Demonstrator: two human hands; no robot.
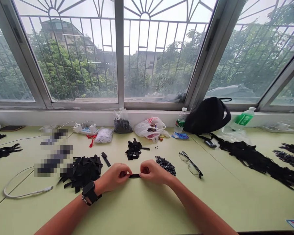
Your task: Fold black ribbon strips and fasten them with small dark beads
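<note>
My left hand (116,178) and my right hand (152,172) hover just above the pale green table (142,209), pinching opposite ends of a short black fabric strip (134,176). The fingers hide both ends of the strip. To the left of my left hand lies a large pile of black fabric strips (82,171). A looser black strip (106,159) rests near it. Ahead of my hands sits a small black fabric bundle (134,149). A heap of dark beads (165,164) lies just beyond my right hand. A black wristwatch (90,192) circles my left wrist.
Glasses (190,164) lie right of the beads. Long black trimmings (257,163) spread across the right. A white cable (19,191), power strip (86,130), plastic bags (149,128), water bottles (180,120) and a black bag (207,115) line the table and windowsill.
</note>
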